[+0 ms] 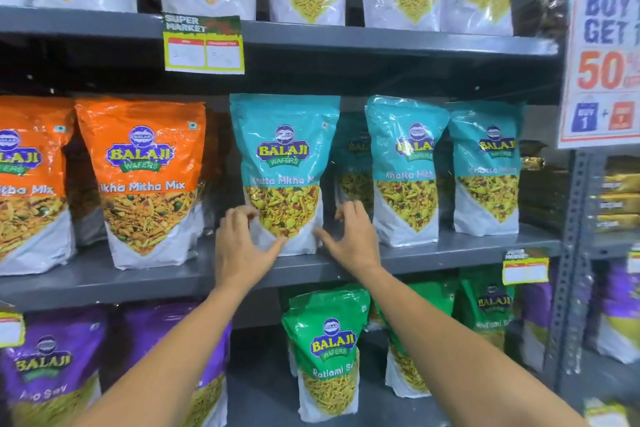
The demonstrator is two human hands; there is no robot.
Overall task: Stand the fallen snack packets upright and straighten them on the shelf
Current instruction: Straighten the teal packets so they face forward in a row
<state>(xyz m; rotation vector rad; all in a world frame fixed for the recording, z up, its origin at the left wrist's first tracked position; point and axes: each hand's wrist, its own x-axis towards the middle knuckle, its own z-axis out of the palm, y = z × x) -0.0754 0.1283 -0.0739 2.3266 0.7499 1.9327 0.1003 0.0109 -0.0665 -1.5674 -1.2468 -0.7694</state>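
A teal Khatta Mitha packet (284, 163) stands upright at the middle of the grey shelf (138, 277). My left hand (242, 243) is at its lower left corner, fingers curled and apart, thumb near the packet's base. My right hand (349, 236) is at its lower right corner, fingers spread, thumb touching or nearly touching the packet's edge. Neither hand closes around it. Two more teal packets (407, 170) (486, 166) stand upright to the right, and another teal packet (353, 163) sits further back behind the gap.
Orange Tikha Mitha Mix packets (145, 180) stand to the left on the same shelf. Purple Aloo Sev and green Ratlami Sev packets (329, 354) fill the shelf below. A price tag (203, 45) hangs from the shelf above. An offer sign (602, 55) hangs at right.
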